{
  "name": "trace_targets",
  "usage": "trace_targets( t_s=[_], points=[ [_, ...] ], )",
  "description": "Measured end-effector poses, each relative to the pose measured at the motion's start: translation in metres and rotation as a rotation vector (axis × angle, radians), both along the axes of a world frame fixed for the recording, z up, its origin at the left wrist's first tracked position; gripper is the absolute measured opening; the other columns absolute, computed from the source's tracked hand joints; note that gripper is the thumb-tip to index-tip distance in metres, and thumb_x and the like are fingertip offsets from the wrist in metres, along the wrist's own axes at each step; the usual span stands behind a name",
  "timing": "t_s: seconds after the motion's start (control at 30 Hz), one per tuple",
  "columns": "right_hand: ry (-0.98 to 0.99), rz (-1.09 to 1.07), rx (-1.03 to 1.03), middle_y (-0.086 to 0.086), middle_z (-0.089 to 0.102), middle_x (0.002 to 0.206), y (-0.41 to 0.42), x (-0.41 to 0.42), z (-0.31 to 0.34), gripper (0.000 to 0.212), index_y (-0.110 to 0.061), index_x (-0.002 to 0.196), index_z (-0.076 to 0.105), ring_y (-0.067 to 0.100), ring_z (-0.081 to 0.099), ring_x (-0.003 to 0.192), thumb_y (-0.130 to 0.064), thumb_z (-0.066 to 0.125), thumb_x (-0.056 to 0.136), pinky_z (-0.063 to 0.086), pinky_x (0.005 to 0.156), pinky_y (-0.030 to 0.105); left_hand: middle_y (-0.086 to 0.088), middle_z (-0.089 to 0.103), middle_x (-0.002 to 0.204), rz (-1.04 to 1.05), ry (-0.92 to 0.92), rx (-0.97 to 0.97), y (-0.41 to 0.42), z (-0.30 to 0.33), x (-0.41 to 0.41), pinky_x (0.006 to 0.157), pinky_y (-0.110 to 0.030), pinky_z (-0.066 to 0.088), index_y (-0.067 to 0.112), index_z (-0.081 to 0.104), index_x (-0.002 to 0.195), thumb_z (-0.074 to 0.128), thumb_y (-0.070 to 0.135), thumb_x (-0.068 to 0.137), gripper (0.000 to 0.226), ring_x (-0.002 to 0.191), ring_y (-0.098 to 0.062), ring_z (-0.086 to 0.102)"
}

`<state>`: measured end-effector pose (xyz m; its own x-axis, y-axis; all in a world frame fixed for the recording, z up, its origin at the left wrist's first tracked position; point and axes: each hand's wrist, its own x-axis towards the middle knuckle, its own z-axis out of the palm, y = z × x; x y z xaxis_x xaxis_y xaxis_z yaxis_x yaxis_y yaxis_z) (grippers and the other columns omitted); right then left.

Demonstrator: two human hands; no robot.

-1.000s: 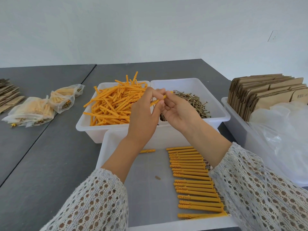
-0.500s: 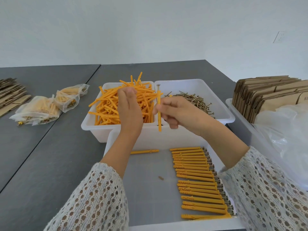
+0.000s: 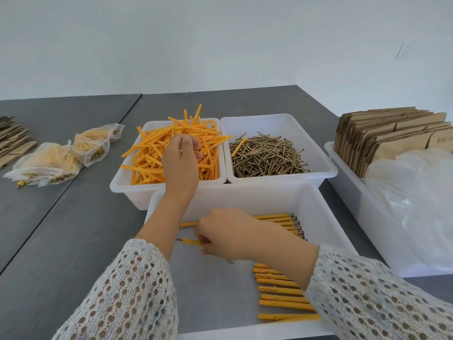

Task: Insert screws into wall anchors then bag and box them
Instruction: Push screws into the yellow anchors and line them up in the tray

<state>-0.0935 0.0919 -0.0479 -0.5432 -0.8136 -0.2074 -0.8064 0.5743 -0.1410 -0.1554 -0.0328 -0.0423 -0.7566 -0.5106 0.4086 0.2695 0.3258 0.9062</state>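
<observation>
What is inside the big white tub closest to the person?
The near tub holds a row of orange anchors with screws in them. The right hand sets another anchor down and covers the row's middle.

Bright, even, diffuse light, with only soft faint shadows on the grey table [image 3: 73, 241]. Wide-angle bending shows at the edges. The right hand [image 3: 228, 235] is slightly motion-blurred; the rest is sharp.

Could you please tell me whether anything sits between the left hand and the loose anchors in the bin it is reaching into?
Nothing visible does. The left hand hangs directly over the heap of orange anchors in the open-topped bin, fingers curled down among them.
</observation>
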Motion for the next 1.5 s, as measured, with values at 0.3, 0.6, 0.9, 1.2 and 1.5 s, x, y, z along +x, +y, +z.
trace_targets(
  t_s=[0.3,0.6,0.9,1.2,1.5],
  points=[
    [0.209,0.053,-0.037,0.004,0.047,0.073,-0.018,-0.002,-0.033,0.011,-0.010,0.097,0.053,0.026,0.045,0.063,-0.019,0.048,0.100,0.022,0.046,0.027,0.004,0.066,0.080,-0.030,-0.005,-0.057,0.001,-0.002,0.004,0.056,-0.009,0.041,0.017,0.063,0.081,0.037,0.010,0.100,0.033,0.064,-0.002,0.061],
    [0.183,-0.033,-0.132,0.016,0.065,0.103,-0.024,-0.015,-0.058,0.017,-0.007,0.114,0.052,0.039,0.064,0.090,-0.015,0.047,0.100,0.039,0.061,0.036,0.003,0.066,0.080,-0.025,-0.017,-0.013,0.003,-0.001,0.008,0.055,-0.008,0.041,0.016,0.063,0.081,0.038,0.009,0.101,0.033,0.062,-0.001,0.060],
    [0.278,-0.055,-0.131,0.007,0.062,0.093,-0.025,-0.030,-0.071,0.040,-0.016,0.100,0.038,0.032,0.064,0.078,-0.009,0.074,0.082,0.044,0.054,0.035,-0.001,0.067,0.083,0.014,-0.024,0.049,-0.002,0.002,0.007,0.062,-0.022,0.046,0.014,0.063,0.084,0.038,0.010,0.100,0.031,0.068,-0.009,0.062],
    [0.323,-0.020,-0.134,0.012,0.065,0.092,-0.029,-0.031,-0.062,0.022,-0.008,0.109,0.048,0.035,0.065,0.078,-0.005,0.061,0.091,0.038,0.055,0.034,-0.001,0.064,0.077,0.072,0.021,0.150,-0.009,0.006,0.008,0.063,-0.026,0.048,0.017,0.060,0.078,0.038,0.007,0.099,0.033,0.068,-0.012,0.060],
    [0.257,-0.055,-0.103,0.015,0.064,0.103,-0.030,-0.024,-0.046,0.029,-0.006,0.125,0.049,0.036,0.065,0.088,-0.001,0.049,0.096,0.040,0.060,0.035,0.003,0.064,0.076,0.015,0.028,-0.082,0.000,0.001,0.009,0.062,-0.017,0.046,0.010,0.063,0.082,0.039,0.007,0.101,0.031,0.065,-0.006,0.060]
  ],
)
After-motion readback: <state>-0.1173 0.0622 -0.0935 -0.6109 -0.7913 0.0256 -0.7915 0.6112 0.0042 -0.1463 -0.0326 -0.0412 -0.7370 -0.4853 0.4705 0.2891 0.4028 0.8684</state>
